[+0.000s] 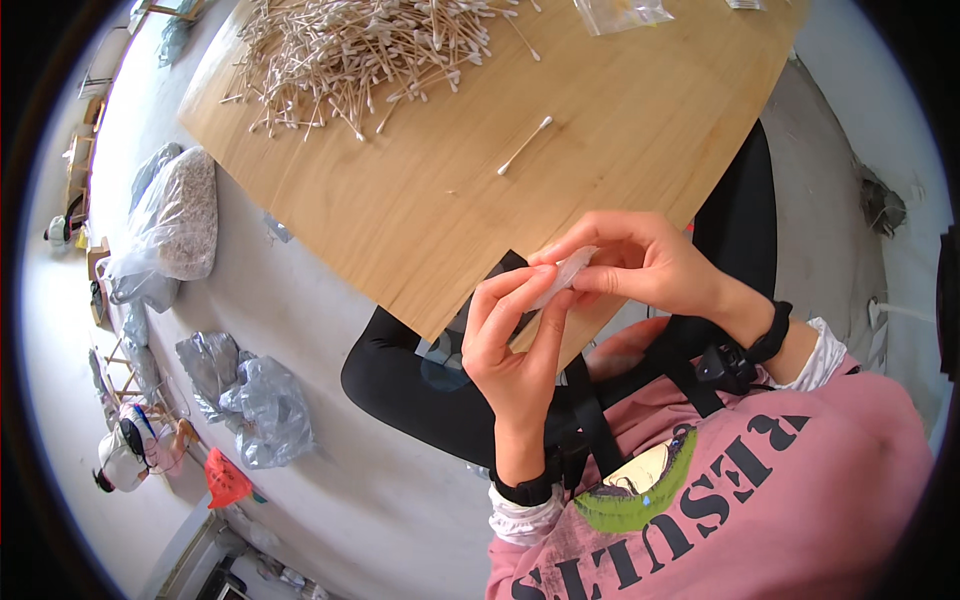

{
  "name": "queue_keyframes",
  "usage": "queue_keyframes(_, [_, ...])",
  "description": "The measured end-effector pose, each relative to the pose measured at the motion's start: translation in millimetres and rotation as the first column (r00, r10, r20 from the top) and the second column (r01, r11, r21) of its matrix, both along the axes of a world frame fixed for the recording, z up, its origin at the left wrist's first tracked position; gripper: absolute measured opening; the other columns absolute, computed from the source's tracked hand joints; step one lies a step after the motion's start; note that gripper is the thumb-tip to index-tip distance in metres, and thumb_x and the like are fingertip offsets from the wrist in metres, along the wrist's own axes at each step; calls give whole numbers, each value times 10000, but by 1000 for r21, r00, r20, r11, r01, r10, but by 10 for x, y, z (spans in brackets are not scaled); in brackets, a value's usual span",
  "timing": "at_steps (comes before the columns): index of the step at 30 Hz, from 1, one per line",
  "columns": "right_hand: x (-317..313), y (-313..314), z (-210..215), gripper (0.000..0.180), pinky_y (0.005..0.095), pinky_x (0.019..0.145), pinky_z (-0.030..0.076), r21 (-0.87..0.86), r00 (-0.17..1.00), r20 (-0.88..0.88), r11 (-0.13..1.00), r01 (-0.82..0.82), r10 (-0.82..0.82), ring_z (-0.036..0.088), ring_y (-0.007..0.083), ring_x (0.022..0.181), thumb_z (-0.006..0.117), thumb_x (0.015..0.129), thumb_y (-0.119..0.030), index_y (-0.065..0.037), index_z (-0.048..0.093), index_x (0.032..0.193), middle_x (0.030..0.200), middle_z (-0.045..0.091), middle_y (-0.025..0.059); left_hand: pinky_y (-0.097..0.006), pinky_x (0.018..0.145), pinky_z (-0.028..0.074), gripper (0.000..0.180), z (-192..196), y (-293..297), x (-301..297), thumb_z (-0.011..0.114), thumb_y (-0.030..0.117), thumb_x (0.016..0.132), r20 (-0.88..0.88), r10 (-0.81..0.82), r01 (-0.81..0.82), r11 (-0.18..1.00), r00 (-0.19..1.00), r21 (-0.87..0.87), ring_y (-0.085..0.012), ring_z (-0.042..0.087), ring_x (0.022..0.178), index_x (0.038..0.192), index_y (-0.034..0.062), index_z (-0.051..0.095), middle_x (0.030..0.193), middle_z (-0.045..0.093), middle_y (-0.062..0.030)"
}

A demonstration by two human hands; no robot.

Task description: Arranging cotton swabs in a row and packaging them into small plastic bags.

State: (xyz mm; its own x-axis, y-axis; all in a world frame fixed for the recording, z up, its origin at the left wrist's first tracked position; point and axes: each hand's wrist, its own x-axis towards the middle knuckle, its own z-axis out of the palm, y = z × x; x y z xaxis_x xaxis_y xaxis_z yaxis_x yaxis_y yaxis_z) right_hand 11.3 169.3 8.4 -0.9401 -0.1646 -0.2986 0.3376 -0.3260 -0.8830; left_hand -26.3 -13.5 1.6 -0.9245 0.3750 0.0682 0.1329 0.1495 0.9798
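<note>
1. The person's left hand (pixel 515 340) and right hand (pixel 640 262) meet just off the near edge of the wooden table (pixel 600 140), above their lap.
2. Between them sits a small clear plastic bag (pixel 563 277), flat and translucent; both hands pinch it, the left with thumb and forefinger from below, the right with fingertips curled over its upper end.
3. I cannot tell whether anything is inside the bag.
4. One cotton swab (pixel 525 146) lies alone on the table, well apart from the hands.
5. A big loose pile of cotton swabs (pixel 360 50) covers the far left part of the table.
6. Another clear plastic bag (pixel 622 14) lies at the far edge of the table.
7. Both wrists wear black bands, and the person has a pink sweatshirt on.
8. On the floor to the left stand several filled plastic sacks (pixel 170 225), grey and clear.
</note>
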Motion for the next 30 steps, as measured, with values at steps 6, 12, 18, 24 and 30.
queue_keyframes(6, [21,-115,-8,146,309,874,577,32,965,-143,974,225,-218,693,211,1059,615,928,81,1,690,1024,1172,708,167,-267,807,525,240,9,37,36,745,-112,810,-33,80,-80,997,996,-4,-171,654,940,1021,2,752,1027,674,-109])
queue_keyframes(12, [50,-143,-64,96,312,895,587,200,938,-273,941,275,-216,704,224,1044,608,938,69,27,684,979,1117,716,190,-300,810,548,215,-53,67,106,774,-78,775,-28,170,-168,983,985,70,-219,686,924,962,27,763,993,696,-113])
queue_keyframes(18, [43,-85,-112,107,310,872,578,382,910,-409,893,239,-69,711,223,1041,638,916,59,0,713,965,1093,732,165,-293,755,565,225,-81,-36,51,786,-91,749,-225,91,-98,995,970,-20,-229,704,884,943,17,758,975,703,-123])
queue_keyframes(24, [34,-112,-125,82,310,887,576,214,941,-309,954,212,-140,705,215,1034,678,902,33,2,730,957,1082,733,159,-295,794,563,228,-89,-92,72,765,-86,794,-19,80,-79,996,997,32,-214,691,942,1002,8,760,1030,705,-129])
queue_keyframes(30, [35,-75,-50,98,313,911,580,80,974,-145,980,185,-172,694,191,1031,680,907,30,20,726,992,1156,707,165,-313,902,530,258,-67,-63,135,737,-94,828,220,116,-152,977,968,152,-212,656,1048,1070,-6,748,1084,694,-125])
